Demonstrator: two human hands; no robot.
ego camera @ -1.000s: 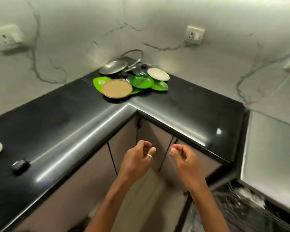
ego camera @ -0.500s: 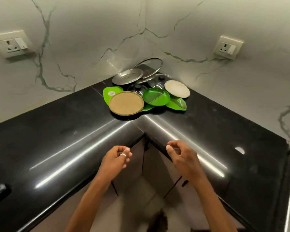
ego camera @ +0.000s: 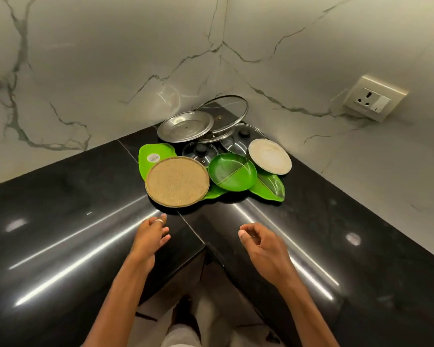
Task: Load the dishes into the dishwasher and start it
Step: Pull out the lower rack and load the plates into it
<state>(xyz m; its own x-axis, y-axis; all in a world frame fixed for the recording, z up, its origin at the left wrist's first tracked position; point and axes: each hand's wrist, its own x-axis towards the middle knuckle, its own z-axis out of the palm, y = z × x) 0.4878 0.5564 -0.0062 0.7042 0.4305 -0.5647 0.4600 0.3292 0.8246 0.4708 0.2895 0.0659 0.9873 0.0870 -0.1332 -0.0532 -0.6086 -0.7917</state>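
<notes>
Two hands are hovering empty over the bench [ego camera: 60, 221], near its inner front corner. The left hand [ego camera: 149, 237] is stretching loose fingers toward the pile. The right hand [ego camera: 262, 249] is hanging loosely curled, gripping nothing. The two are well apart.

Dishes are sitting heaped in the bench's back corner against the wall [ego camera: 110, 71]. The tan plate [ego camera: 177, 181] is lying at the front of the heap, over a green leaf plate [ego camera: 156, 152]. The green divided plate [ego camera: 232, 175] is just beside it, overlapping a second leaf plate [ego camera: 271, 189]. The cream plate [ego camera: 269, 156] is sitting behind that, with the steel plate [ego camera: 185, 126] and glass lids [ego camera: 223, 108] stacked at the very back. The dishwasher is not showing.

Judging the step as the first pickup, with nothing loaded yet. The tan plate is probably going first, being on top and nearest the left hand. Fingers should be sliding under its front rim, thumb on top, lifting straight up so the leaf plate is not dragging along. The right hand could be taking the green divided plate. The leaning glass lids are looking tippy, so they are better waiting until the front is cleared.

Versus half a second back, both hands are now reaching out over the bench instead of hanging off its front edge. The left fingers are uncurling and the hands are spreading wider. The pile is looking closer as the head is moving in, and the dishes themselves are not shifting.
</notes>
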